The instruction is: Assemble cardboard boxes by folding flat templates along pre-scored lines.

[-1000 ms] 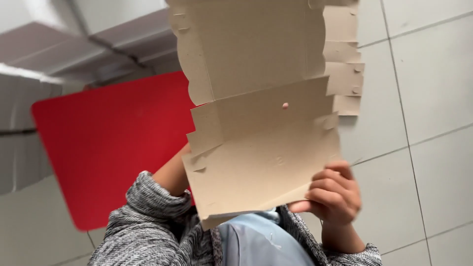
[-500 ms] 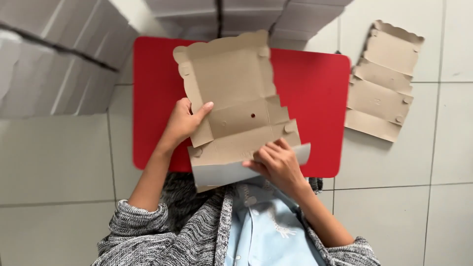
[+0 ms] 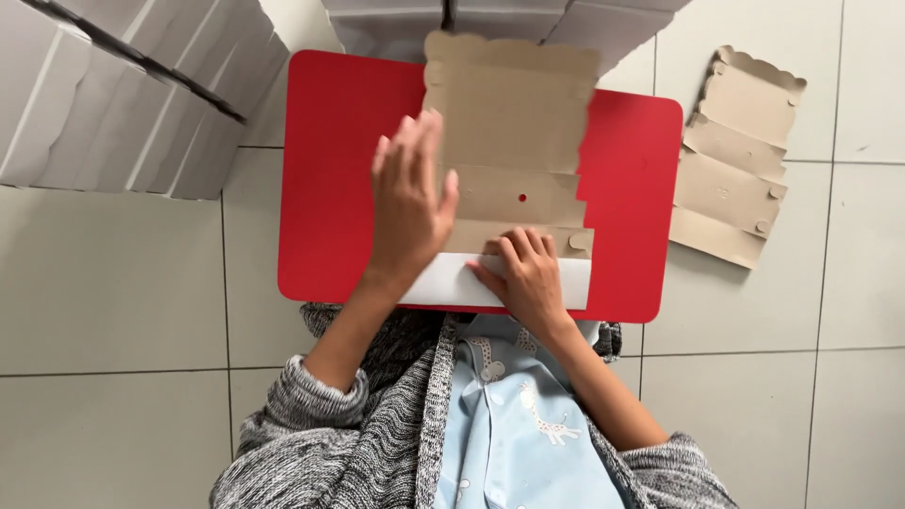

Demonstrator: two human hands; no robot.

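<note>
Item one: we note a red table [image 3: 330,188], our landmark, seen from above on a pale tiled floor [image 3: 113,283].

Item two: we find a flat brown cardboard box blank [image 3: 514,132] lying on the red table, its scalloped far edge reaching past the table's far side. Its near flap [image 3: 443,281] is folded over, showing a white face at the table's near edge.

Item three: we log the left hand [image 3: 410,203] over the table's middle, fingers spread wide and flat, holding nothing, at the blank's left edge.

Item four: we log the right hand [image 3: 526,273] at the table's near edge, fingers curled narrow, pressing down on the fold between the brown panel and the white flap.

Item five: we count a second brown blank [image 3: 735,160] lying flat on the floor, just right of the table.

Item six: we record stacks of folded white boxes [image 3: 123,104] on the floor, left of and beyond the table.
</note>
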